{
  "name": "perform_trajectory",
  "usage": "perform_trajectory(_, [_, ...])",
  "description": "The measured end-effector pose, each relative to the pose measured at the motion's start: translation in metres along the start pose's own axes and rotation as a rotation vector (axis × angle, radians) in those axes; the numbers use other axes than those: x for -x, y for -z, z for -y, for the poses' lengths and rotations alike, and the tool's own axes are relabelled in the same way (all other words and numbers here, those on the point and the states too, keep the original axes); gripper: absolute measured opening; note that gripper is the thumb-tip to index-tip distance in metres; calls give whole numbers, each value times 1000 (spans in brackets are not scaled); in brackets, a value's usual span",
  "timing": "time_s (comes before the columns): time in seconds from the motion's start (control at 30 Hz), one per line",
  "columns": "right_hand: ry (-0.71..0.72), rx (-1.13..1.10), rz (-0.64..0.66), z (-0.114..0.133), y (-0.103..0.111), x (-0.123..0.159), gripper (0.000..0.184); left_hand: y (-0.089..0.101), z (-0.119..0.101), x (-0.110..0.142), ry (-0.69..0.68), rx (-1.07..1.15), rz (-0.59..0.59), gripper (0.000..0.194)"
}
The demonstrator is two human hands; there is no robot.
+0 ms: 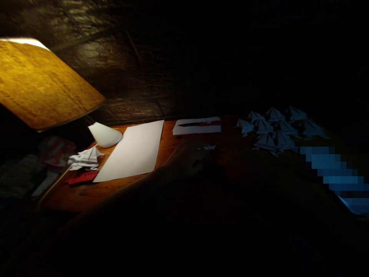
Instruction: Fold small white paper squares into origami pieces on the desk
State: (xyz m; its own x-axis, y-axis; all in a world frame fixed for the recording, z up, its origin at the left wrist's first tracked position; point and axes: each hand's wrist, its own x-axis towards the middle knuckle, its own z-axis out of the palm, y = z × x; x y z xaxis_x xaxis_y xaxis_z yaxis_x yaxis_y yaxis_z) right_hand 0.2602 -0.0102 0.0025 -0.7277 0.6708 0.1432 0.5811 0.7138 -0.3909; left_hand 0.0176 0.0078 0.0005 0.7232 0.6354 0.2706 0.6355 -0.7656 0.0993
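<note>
The scene is very dark, lit only from the left. My left hand (187, 158) reaches in from the lower left over the wooden table (86, 194). Its fingers look curled, and a small white paper piece (208, 147) sits at their tips. A dim shape just to the right of it may be my right hand (230, 163), but its fingers are lost in shadow. A large white sheet (132, 151) lies flat to the left of my left hand.
A lit lampshade (43, 84) hangs at the left. Near it are a curled white paper (105, 135), a crumpled paper (85, 157) and a red flat item (82, 178). A cutter on paper (198, 125) lies at the back. Several folded paper shapes (276, 130) are piled on the right.
</note>
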Motion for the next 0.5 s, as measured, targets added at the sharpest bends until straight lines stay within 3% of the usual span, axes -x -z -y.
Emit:
perform_trajectory(0.17, [-18,38,-31,5,0,7,55,-1,1,1,0,-41,-1,40])
perform_trajectory(0.3, [-47,126,-23,5,-4,6,45,1,5,1,-4,-19,6,40])
perform_trajectory(0.43, [-119,202,12,15,8,3,35,4,14,1,-40,39,36,43])
perform_trajectory(0.5, [-141,243,8,21,15,1,40,6,16,2,-53,45,54,47])
